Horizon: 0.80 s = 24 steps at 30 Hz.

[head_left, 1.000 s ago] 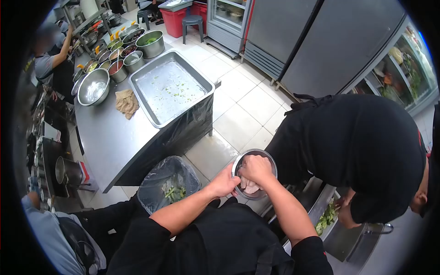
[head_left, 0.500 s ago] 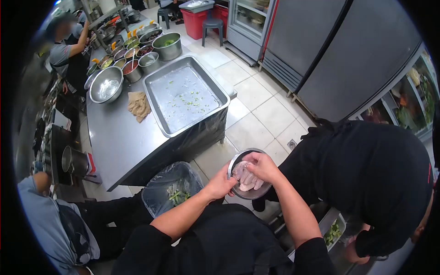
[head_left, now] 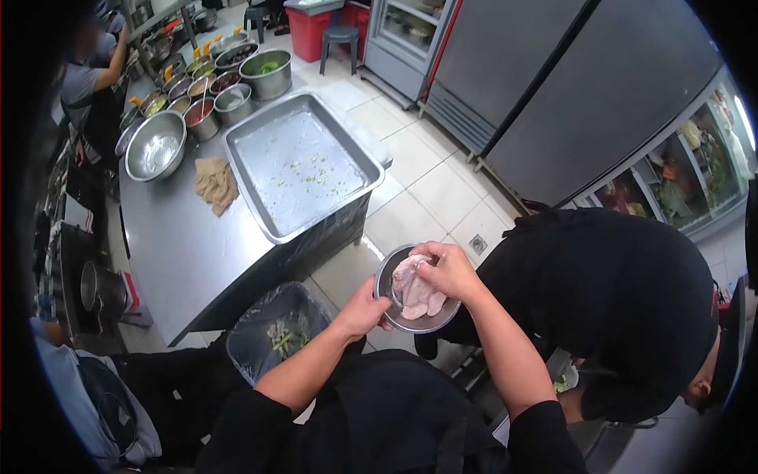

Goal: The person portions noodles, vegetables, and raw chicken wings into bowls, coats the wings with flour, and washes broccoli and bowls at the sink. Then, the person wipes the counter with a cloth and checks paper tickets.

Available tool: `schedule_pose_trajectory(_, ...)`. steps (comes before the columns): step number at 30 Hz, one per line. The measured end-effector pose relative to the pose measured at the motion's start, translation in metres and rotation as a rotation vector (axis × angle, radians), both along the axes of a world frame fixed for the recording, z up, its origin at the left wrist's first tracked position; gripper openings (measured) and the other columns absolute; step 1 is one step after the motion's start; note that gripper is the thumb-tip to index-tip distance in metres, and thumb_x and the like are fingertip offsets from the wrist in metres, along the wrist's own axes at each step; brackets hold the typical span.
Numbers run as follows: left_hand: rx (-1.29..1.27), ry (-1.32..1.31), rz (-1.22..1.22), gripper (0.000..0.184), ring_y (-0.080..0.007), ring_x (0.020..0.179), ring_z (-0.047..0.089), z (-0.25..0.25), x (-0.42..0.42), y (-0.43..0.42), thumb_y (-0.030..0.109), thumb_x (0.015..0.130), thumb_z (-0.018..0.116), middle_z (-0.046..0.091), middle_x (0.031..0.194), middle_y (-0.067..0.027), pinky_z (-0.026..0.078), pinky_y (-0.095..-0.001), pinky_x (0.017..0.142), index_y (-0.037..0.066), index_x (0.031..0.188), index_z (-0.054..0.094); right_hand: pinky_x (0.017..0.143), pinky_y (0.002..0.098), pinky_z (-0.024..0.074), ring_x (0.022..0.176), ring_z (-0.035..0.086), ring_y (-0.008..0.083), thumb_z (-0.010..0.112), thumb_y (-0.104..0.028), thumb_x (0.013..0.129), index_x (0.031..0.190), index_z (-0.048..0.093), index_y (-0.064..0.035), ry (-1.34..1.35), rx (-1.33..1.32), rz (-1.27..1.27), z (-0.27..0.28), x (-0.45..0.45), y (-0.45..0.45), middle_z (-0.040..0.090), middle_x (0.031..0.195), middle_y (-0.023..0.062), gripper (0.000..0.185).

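Note:
My left hand (head_left: 362, 310) grips the left rim of a round metal bowl (head_left: 430, 323), thumb over the edge. Inside the bowl lie pale pink pieces of raw meat, apparently chicken (head_left: 417, 294). My right hand (head_left: 447, 271) reaches over the far rim and pinches the upper part of the meat between thumb and fingers. The lower part of the meat rests in the bowl. I hold the bowl in front of my body, above the floor between the steel table and a co-worker's back.
A large steel tray (head_left: 237, 141) with green scraps sits on the steel table (head_left: 178, 253), beside a brown cloth (head_left: 215, 186), an empty metal bowl (head_left: 156, 146) and several pots. Below stands a lined bin (head_left: 245, 347). A co-worker in black (head_left: 608, 292) bends close on my right.
My view has swung slightly right, so the table sits further left. My right hand has drawn the upper meat up a little. The co-worker on the right has shifted, and their head now shows.

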State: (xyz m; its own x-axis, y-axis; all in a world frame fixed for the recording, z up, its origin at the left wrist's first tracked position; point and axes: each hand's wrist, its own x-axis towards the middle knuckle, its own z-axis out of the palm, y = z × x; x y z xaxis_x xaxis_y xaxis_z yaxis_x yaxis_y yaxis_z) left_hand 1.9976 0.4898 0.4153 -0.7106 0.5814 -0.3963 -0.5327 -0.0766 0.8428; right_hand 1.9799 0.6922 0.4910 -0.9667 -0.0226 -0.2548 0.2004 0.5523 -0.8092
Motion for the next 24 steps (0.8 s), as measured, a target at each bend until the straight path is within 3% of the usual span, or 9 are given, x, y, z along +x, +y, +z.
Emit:
schedule_pose_trajectory(3, 0.057, -0.016, 0.046, 0.047, -0.0176, 0.073, 0.065, 0.001, 0.001, 0.009, -0.001, 0.087, 0.045, 0.060, 0.107, -0.0113, 0.056, -0.0278, 0.050, 0.002, 0.133, 0.038, 0.087, 0.0389, 0.0507, 0.090, 0.065, 0.0351, 0.062, -0.009, 0.082, 0.114, 0.067, -0.0039, 0.141, 0.139, 0.210, 0.003, -0.004, 0.020, 0.067, 0.096, 0.0211, 0.033)
schedule_pose_trajectory(6, 0.079, 0.026, 0.118, 0.049, -0.0178, 0.075, 0.065, 0.009, 0.007, 0.017, -0.002, 0.087, 0.046, 0.060, 0.108, -0.0111, 0.057, -0.0283, 0.049, 0.003, 0.135, 0.037, 0.089, 0.0396, 0.0482, 0.097, 0.059, 0.0367, 0.060, -0.010, 0.085, 0.123, 0.062, -0.0049, 0.434, 0.510, 0.250, 0.010, 0.002, 0.029, 0.059, 0.105, 0.0229, 0.038)
schedule_pose_trajectory(9, 0.079, 0.065, 0.182, 0.049, -0.0179, 0.074, 0.065, 0.018, 0.003, 0.030, -0.002, 0.087, 0.046, 0.060, 0.108, -0.0116, 0.057, -0.0283, 0.049, 0.003, 0.135, 0.037, 0.090, 0.0404, 0.0459, 0.101, 0.055, 0.0375, 0.062, -0.010, 0.086, 0.127, 0.059, -0.0062, 0.512, 0.358, 0.073, 0.021, -0.015, 0.044, 0.052, 0.110, 0.0229, 0.042)
schedule_pose_trajectory(10, 0.062, 0.069, 0.204, 0.049, -0.0179, 0.074, 0.065, 0.021, 0.003, 0.032, -0.002, 0.087, 0.046, 0.060, 0.108, -0.0118, 0.056, -0.0283, 0.049, 0.003, 0.135, 0.036, 0.085, 0.0372, 0.0488, 0.091, 0.060, 0.0321, 0.059, -0.009, 0.089, 0.124, 0.061, -0.0056, 0.560, 0.297, 0.000, 0.025, -0.024, 0.049, 0.058, 0.104, 0.0187, 0.035)
schedule_pose_trajectory(13, 0.037, 0.040, 0.257, 0.049, -0.0177, 0.069, 0.066, 0.027, -0.010, 0.045, -0.002, 0.086, 0.045, 0.062, 0.104, -0.0123, 0.056, -0.0287, 0.049, 0.005, 0.134, 0.037, 0.082, 0.0369, 0.0498, 0.087, 0.061, 0.0297, 0.063, -0.011, 0.088, 0.117, 0.066, -0.0045, 0.571, 0.132, -0.111, 0.044, -0.048, 0.056, 0.062, 0.100, 0.0155, 0.029)
schedule_pose_trajectory(16, 0.059, 0.028, 0.256, 0.042, -0.0165, 0.063, 0.063, 0.047, -0.043, 0.060, -0.001, 0.088, 0.045, 0.061, 0.101, -0.0122, 0.055, -0.0285, 0.048, 0.004, 0.129, 0.040, 0.082, 0.0403, 0.0508, 0.091, 0.064, 0.0343, 0.067, -0.016, 0.085, 0.115, 0.066, -0.0026, 0.511, 0.119, -0.041, 0.076, -0.074, 0.058, 0.061, 0.108, 0.0213, 0.033)
schedule_pose_trajectory(19, 0.105, 0.070, 0.234, 0.037, -0.0157, 0.062, 0.062, 0.075, -0.092, 0.075, 0.001, 0.088, 0.044, 0.061, 0.098, -0.0099, 0.054, -0.0282, 0.049, 0.005, 0.124, 0.044, 0.084, 0.0422, 0.0503, 0.095, 0.064, 0.0361, 0.069, -0.020, 0.083, 0.115, 0.066, -0.0015, 0.430, 0.291, 0.146, 0.104, -0.112, 0.067, 0.061, 0.112, 0.0220, 0.037)
schedule_pose_trajectory(23, 0.107, 0.179, 0.241, 0.037, -0.0162, 0.067, 0.064, 0.100, -0.188, 0.100, 0.001, 0.088, 0.045, 0.063, 0.099, -0.0094, 0.055, -0.0280, 0.049, 0.006, 0.124, 0.044, 0.093, 0.0410, 0.0497, 0.110, 0.059, 0.0358, 0.076, -0.029, 0.072, 0.130, 0.057, -0.0048, 0.369, 0.643, 0.282, 0.094, -0.187, 0.090, 0.056, 0.126, 0.0207, 0.066)
schedule_pose_trajectory(24, 0.097, 0.202, 0.212, 0.040, -0.0174, 0.069, 0.064, 0.104, -0.214, 0.106, 0.001, 0.087, 0.044, 0.062, 0.102, -0.0103, 0.055, -0.0295, 0.050, 0.005, 0.126, 0.042, 0.096, 0.0411, 0.0493, 0.117, 0.054, 0.0358, 0.080, -0.030, 0.066, 0.141, 0.045, -0.0076, 0.301, 0.707, 0.287, 0.096, -0.202, 0.095, 0.051, 0.132, 0.0194, 0.085)
